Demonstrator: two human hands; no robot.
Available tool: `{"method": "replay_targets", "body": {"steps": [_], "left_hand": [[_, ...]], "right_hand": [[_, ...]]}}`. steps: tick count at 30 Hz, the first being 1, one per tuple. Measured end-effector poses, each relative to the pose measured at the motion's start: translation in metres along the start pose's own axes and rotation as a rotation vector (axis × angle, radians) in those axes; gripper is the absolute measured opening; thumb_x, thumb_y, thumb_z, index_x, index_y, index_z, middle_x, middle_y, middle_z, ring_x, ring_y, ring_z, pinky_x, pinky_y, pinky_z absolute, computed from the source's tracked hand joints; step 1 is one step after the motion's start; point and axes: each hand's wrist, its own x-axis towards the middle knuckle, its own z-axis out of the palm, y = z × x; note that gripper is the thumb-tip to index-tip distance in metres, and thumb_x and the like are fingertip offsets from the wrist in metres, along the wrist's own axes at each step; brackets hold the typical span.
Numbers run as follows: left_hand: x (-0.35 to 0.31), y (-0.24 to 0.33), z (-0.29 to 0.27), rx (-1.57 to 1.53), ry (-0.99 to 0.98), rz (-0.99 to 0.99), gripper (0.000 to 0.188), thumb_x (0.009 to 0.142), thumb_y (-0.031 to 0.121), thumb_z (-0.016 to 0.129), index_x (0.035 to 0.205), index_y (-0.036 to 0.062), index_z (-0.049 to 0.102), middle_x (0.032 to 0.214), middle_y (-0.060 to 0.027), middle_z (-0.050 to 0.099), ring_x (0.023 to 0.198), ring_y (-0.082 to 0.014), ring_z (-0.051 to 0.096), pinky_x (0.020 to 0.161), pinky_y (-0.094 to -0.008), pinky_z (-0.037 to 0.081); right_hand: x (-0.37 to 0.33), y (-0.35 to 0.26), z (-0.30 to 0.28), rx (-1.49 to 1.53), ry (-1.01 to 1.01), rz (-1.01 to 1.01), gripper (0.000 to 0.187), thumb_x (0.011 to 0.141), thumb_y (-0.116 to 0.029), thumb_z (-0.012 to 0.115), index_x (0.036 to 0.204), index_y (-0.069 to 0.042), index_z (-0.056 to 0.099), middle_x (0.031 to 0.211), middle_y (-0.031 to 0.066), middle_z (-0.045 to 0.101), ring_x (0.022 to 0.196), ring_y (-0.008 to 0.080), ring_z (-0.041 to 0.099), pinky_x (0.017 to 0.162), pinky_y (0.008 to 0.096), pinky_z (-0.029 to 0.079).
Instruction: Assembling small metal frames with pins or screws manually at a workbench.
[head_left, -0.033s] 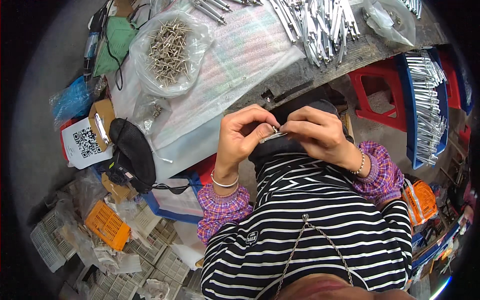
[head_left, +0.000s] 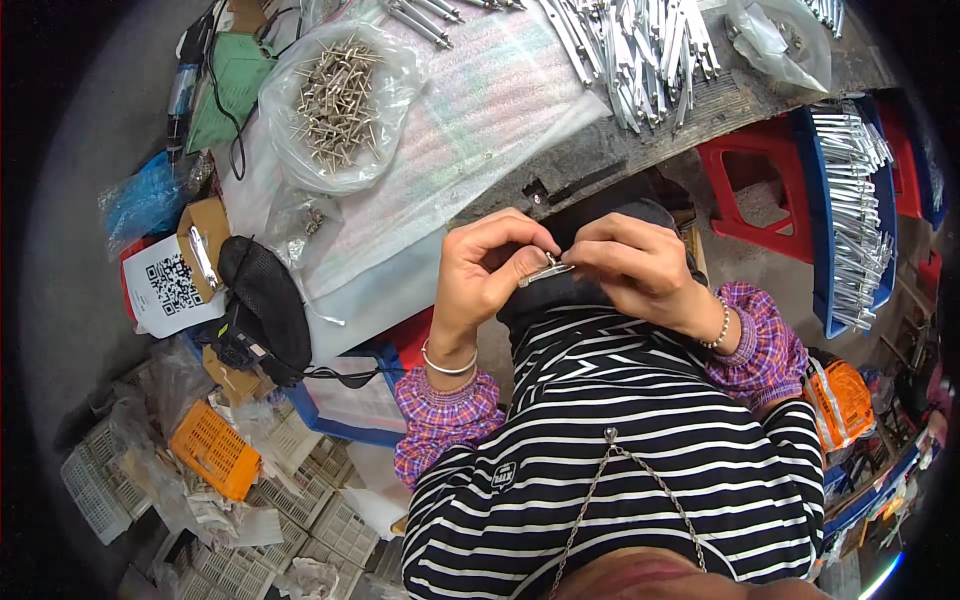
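So yeah, basically nothing's budged since the earlier frame. Biggest first: the wooden desk (head_left: pixel 600 162) runs along ahead of me, and the blue tray (head_left: pixel 823 225) full of silver parts is off to the right. The clear bag (head_left: pixel 396 125) of metal pins (head_left: pixel 340 100) sits on the desk's left side. My left grip (head_left: pixel 478 268) and right grip (head_left: pixel 640 265) are both pinched narrow on one small silver piece (head_left: pixel 540 275), just above my lap, same pose as before.
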Motion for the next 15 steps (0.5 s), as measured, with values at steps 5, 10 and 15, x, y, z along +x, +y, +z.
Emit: {"method": "replay_targets", "body": {"steps": [5,10,15], "left_hand": [[0.002,0.005,-0.001,0.066,-0.059,0.022,0.005,0.073,-0.002,0.063,0.077,-0.0054,0.062,0.078,-0.0094,0.059,0.07,-0.0135,0.054,0.062,-0.0225,0.041],[0.006,0.008,-0.007,0.162,-0.142,0.095,0.005,0.071,-0.003,0.063,0.076,-0.0052,0.063,0.075,-0.0103,0.06,0.069,-0.0152,0.056,0.06,-0.0237,0.043],[0.006,0.006,-0.011,0.171,-0.201,0.106,0.006,0.07,-0.004,0.064,0.075,-0.0046,0.064,0.074,-0.0119,0.062,0.068,-0.0162,0.057,0.059,-0.0247,0.044]], "right_hand": [[0.001,0.003,-0.004,-0.04,-0.047,-0.1,0.027,0.06,0.004,0.068,0.086,0.0,0.062,0.08,0.0105,0.06,0.066,0.0229,0.06,0.056,0.0292,0.047],[-0.001,0.001,0.0,-0.045,-0.038,-0.112,0.027,0.06,0.001,0.07,0.085,0.001,0.062,0.079,0.0109,0.06,0.065,0.0232,0.06,0.055,0.0293,0.047],[-0.003,0.004,0.002,-0.097,-0.04,-0.188,0.027,0.06,-0.001,0.071,0.084,0.002,0.061,0.079,0.0116,0.06,0.064,0.0235,0.059,0.054,0.0296,0.047]]}}
